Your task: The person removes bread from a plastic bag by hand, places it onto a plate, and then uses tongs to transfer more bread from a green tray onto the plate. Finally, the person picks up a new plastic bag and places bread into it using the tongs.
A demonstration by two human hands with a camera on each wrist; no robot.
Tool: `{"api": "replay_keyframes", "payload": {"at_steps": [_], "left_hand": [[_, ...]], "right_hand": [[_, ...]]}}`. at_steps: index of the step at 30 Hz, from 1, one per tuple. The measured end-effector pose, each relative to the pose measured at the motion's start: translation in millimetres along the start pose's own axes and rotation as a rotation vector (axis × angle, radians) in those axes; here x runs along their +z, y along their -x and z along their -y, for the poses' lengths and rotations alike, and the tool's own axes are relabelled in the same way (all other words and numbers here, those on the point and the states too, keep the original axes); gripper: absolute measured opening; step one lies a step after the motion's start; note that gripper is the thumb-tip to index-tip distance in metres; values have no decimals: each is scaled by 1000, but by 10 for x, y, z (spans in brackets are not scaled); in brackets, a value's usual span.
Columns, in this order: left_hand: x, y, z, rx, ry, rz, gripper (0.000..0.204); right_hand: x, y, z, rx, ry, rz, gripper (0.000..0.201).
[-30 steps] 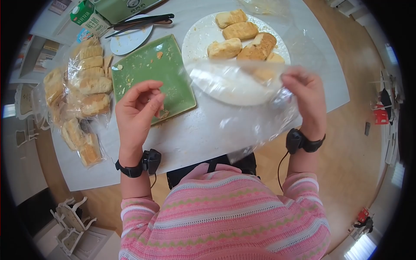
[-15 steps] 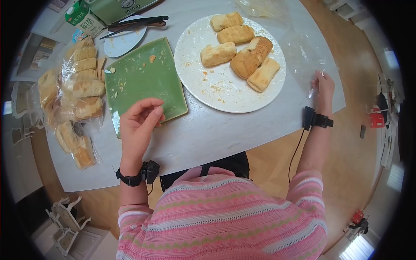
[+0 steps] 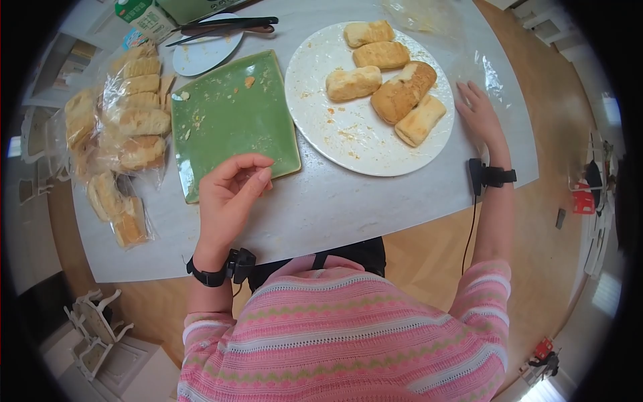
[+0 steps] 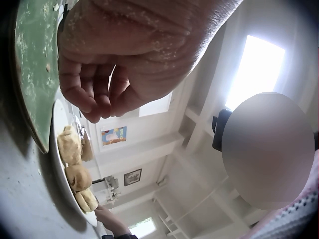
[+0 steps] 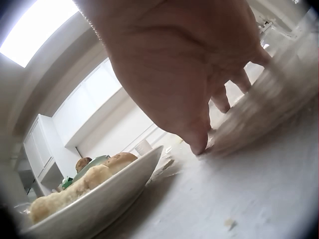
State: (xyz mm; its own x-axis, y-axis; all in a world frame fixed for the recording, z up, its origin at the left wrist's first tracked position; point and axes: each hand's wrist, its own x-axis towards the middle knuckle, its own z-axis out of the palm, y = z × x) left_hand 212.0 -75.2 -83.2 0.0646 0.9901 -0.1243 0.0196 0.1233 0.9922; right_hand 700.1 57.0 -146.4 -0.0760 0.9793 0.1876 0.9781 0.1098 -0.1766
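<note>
The left hand [image 3: 231, 201] hovers over the near edge of the green square plate [image 3: 231, 127], its fingers loosely bent around nothing; in the left wrist view this hand [image 4: 114, 64] is empty too. Just right of the round white plate [image 3: 321, 137], the right hand [image 3: 481, 120] has its fingers spread at a clear plastic bag [image 3: 492, 77]. Seen from the right wrist, the fingertips of that hand [image 5: 184, 69] reach down to the table beside the blurred plastic [image 5: 269, 99]. Several bread pieces [image 3: 404, 92] lie on the white plate, and crumbs are on both plates.
Bagged bread rolls [image 3: 144, 120] lie at the left. Behind the green plate, a small white plate [image 3: 204, 55] carries dark-handled utensils [image 3: 231, 27]. A milk carton [image 3: 146, 20] stands at the back left, and more clear plastic [image 3: 422, 17] lies at the back right.
The right hand has carried the plastic bag from above the white plate to the table on the right, and its fingers have spread. The left hand stays bent and empty, little moved.
</note>
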Motion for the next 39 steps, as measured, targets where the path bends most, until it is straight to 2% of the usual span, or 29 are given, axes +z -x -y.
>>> {"api": "replay_keyframes", "payload": {"at_steps": [1,3,4,6,8,10,11,13,15,17,18,20,21,23,24,26,28,30,32,33,35,36,38,39], "left_hand": [[-18,13,0,1,0,-23,16],[-67,48,17,-20,15,-2,16],[-95,65,41,-20,8,-50,16],[-158,75,102,-6,33,31,17],[-215,95,111,-18,54,48,18],[-265,121,103,-10,68,-3,19],[-303,140,107,-3,85,6,19],[-414,152,170,51,32,-70,21],[-545,146,209,104,-28,-123,22],[-716,145,223,141,-56,-335,30],[-821,128,255,143,-57,-339,30],[-1074,74,319,321,-223,-732,42],[-1230,59,306,324,-222,-735,42],[-1566,33,240,478,-662,-931,51],[-1716,13,180,483,-661,-932,51],[-1970,-50,42,526,-955,-933,54],[-2200,-213,-56,579,-1036,-890,53],[-2374,-378,-78,631,-1116,-847,52],[-2443,-488,-92,398,-1217,-720,43],[-2461,-516,-81,403,-1212,-722,43],[-2434,-574,-139,220,-957,-643,35],[-2413,-594,-134,227,-951,-638,35],[-2369,-613,-95,382,-797,-633,30],[-2365,-636,-76,383,-793,-628,30]], "right_hand": [[11,-29,16,-10,-81,105,48],[7,-49,-16,-42,-73,128,47],[13,-55,-40,-49,-61,148,45],[7,-101,-130,-48,-151,211,46],[19,-78,-259,9,-190,177,46],[-134,-20,-146,-21,1,42,46],[-172,44,-105,-28,-3,-14,46],[-295,147,193,-49,-14,-73,46],[-490,331,801,141,-211,-113,45],[-559,453,1132,81,-282,-120,43],[-578,498,1289,28,-350,-128,42],[-610,573,1634,-34,-381,-109,41],[-617,606,1793,-91,-411,-89,41],[-612,627,2057,-156,-401,-64,40],[-609,636,2187,-215,-390,-39,40],[-591,654,2427,-220,-436,-17,40],[-556,648,2636,-282,-447,25,40],[-550,640,2858,-271,-501,38,39],[-521,634,2983,-300,-531,97,39],[-501,630,3024,-353,-499,77,39],[-482,648,3089,-352,-509,85,39],[-477,660,3107,-350,-523,99,39],[-469,681,3106,-336,-524,110,39],[-463,692,3096,-332,-514,133,39]]}}
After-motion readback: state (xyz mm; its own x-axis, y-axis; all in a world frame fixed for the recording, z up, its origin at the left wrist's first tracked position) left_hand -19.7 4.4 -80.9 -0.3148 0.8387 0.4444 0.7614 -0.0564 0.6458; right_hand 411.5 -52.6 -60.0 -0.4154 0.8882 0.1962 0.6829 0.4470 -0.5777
